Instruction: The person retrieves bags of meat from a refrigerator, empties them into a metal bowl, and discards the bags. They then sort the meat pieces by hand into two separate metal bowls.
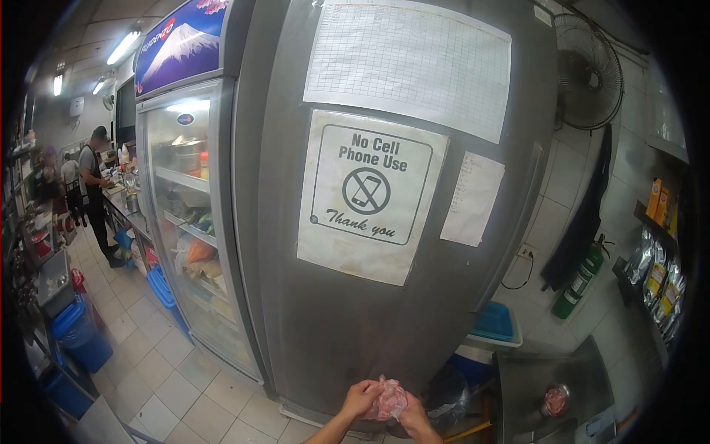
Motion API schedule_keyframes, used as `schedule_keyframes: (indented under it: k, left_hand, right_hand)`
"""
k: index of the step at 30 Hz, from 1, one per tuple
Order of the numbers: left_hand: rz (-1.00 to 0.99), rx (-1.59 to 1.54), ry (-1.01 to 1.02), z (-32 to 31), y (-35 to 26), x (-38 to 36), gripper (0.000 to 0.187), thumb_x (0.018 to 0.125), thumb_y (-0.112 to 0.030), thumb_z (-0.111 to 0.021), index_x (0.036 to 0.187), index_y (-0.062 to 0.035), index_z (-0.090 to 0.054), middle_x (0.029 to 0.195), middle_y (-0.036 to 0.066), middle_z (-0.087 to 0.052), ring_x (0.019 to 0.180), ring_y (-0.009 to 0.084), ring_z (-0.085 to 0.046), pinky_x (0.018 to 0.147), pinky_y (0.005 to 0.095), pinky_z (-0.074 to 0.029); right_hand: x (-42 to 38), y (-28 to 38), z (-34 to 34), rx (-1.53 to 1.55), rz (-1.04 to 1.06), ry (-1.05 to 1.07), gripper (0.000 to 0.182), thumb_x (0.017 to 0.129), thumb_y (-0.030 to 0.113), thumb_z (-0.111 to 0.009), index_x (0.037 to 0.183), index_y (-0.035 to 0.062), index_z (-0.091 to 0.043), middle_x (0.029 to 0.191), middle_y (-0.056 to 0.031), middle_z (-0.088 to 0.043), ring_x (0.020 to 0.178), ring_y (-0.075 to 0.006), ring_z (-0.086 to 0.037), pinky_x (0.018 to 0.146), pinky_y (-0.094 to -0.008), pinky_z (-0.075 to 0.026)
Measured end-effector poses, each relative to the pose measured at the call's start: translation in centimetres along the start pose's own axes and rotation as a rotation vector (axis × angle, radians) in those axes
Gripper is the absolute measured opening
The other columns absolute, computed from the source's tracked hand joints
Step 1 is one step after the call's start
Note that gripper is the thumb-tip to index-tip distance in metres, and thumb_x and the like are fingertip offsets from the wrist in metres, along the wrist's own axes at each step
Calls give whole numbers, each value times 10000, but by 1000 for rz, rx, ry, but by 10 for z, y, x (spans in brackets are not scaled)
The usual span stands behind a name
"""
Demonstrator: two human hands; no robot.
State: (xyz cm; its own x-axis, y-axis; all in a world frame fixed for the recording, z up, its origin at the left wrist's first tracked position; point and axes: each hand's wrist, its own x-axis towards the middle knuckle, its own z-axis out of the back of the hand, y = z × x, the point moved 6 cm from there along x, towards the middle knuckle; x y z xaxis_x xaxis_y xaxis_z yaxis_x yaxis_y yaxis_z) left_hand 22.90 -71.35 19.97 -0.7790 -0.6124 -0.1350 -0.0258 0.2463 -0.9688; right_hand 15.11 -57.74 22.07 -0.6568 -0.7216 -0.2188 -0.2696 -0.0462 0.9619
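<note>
Low in the view, my left hand [362,397] and my right hand [415,419] are closed on a crumpled plastic bag of pink meat [386,402]. The left fingers grip its upper left side, and the right ones hold its lower right. Just beyond the bag rises the grey side of a tall refrigerator [355,325], with papers taped on it. To my right, a round container of pink meat [555,400] sits on a dark metal table [518,377].
A glass-door display fridge [185,222] stands at left beside a tiled aisle [159,370]. Blue bins [83,337] line the aisle, and a person in an apron [92,185] stands farther back. A green fire extinguisher [580,283] and a fan [588,70] are at right.
</note>
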Motion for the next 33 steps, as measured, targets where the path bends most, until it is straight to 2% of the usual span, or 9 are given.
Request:
schedule_keyframes:
  k: [9,15,21,24,27,30,33]
  left_hand:
    - [67,-83,43,-9,-4,-8,206,948,-225,-640,1009,-29,-667,881,15,-665,754,83,-604,644,253,-500]
    - [105,6,52,-11,-18,-18,226,948,-260,-631,1006,-46,-672,839,-7,-628,712,68,-558,598,245,-467]
    - [39,12,66,-8,-3,-9,227,945,-273,-641,992,-54,-675,820,-18,-614,703,64,-545,587,245,-460]
    - [84,-7,76,-6,-3,-11,272,904,-280,-679,1035,-43,-701,894,29,-687,804,92,-605,712,276,-503]
    - [45,33,50,-5,-10,-13,265,895,-266,-689,1031,-38,-700,886,30,-690,794,97,-608,708,282,-506]
    - [-17,39,55,-6,-17,-15,214,915,-240,-678,1005,-46,-676,813,-4,-636,670,64,-556,547,246,-459]
    - [-1,47,56,-5,-21,-15,196,907,-226,-687,986,-47,-676,779,-6,-628,631,69,-550,517,247,-448]
  right_hand:
    - [-5,8,0,4,20,32,414,796,-6,-742,1174,-21,-575,1092,-64,-653,969,-134,-634,845,-285,-523]
    - [-11,22,-6,9,24,17,441,811,-18,-732,1219,-29,-564,1097,-72,-654,961,-140,-643,845,-281,-538]
    - [-7,18,-6,6,0,15,442,816,-12,-729,1227,-34,-568,1084,-73,-660,944,-144,-649,830,-285,-546]
    - [-4,14,-3,-29,18,8,441,816,-2,-735,1224,-33,-572,1083,-74,-660,929,-142,-648,818,-287,-545]
    - [-2,12,-3,2,20,13,424,813,9,-745,1203,-33,-582,1057,-73,-665,914,-139,-646,805,-287,-544]
    - [-3,14,-5,-10,36,3,393,805,9,-754,1164,-29,-598,1021,-69,-671,895,-136,-643,793,-288,-543]
    - [-1,11,-4,-27,29,-11,429,793,-12,-754,1190,-21,-592,1068,-67,-658,917,-145,-635,798,-291,-535]
